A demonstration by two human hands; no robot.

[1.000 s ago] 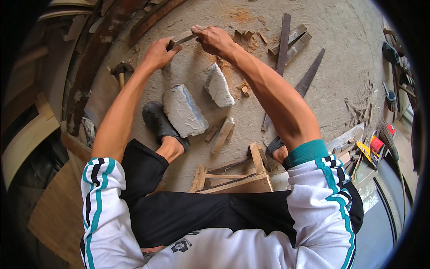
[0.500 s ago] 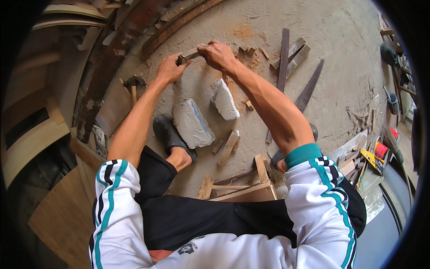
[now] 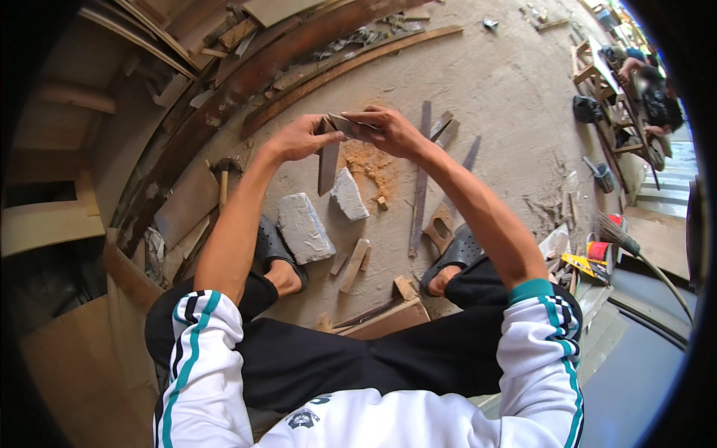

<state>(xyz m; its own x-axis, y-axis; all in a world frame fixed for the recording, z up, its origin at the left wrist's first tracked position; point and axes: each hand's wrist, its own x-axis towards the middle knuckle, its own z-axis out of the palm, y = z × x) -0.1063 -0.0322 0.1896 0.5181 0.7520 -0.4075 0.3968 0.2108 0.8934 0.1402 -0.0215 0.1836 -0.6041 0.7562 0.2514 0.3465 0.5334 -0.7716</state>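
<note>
My left hand (image 3: 297, 139) is closed on one end of a flat wooden strip (image 3: 327, 170), which hangs down toward a pale stone-like block (image 3: 349, 196). My right hand (image 3: 390, 133) pinches a shorter wooden piece (image 3: 348, 126), its end meeting the top of the strip at an angle between both hands. A second, larger pale block (image 3: 305, 228) lies by my left shoe. Orange sawdust (image 3: 379, 173) is spread on the floor below my right hand. Beneath my right forearm lie a long dark bar (image 3: 420, 187) and a handsaw with a wooden handle (image 3: 441, 228).
A hammer (image 3: 224, 178) rests left of my left forearm. Small wood offcuts (image 3: 354, 266) and a wooden frame (image 3: 388, 317) lie between my feet. Long curved boards (image 3: 336, 78) run along the upper left. Another person (image 3: 656, 97) is at the far right, near a broom (image 3: 616, 233).
Both hands have come nearer to me. The wood, earlier held level between them, now shows one strip hanging down from my left hand. The view has tilted up, bringing another person into sight.
</note>
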